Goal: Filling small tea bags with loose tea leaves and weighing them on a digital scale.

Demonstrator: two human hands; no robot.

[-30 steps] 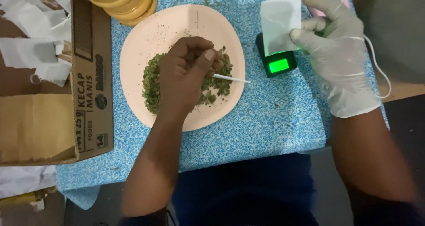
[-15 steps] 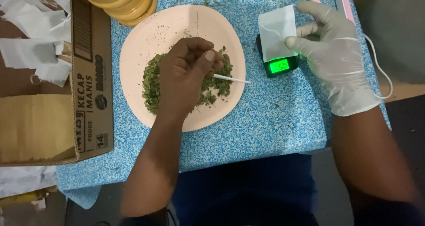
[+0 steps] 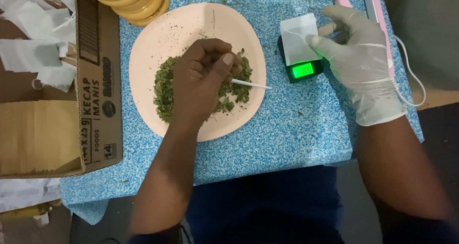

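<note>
1. The bare left hand (image 3: 203, 79) is curled shut over the pink plate (image 3: 158, 38), pinching a thin white stick (image 3: 251, 84) between thumb and fingers; the stick's tip points right, over the plate's right edge.
2. Under that hand lies a heap of chopped green herb (image 3: 165, 88), in the middle of the plate.
3. The gloved right hand (image 3: 358, 57) holds a small white bag (image 3: 299, 38) by its right edge, fingers closed on it, on top of the black scale (image 3: 306, 72).
4. The scale sits just right of the plate on the blue speckled table (image 3: 296, 138); its display glows green.
5. A cardboard box (image 3: 93, 95) stands at the left, with torn white paper (image 3: 33, 38) beyond it.
6. A pink device (image 3: 375, 5) lies far right, beside the gloved hand.
</note>
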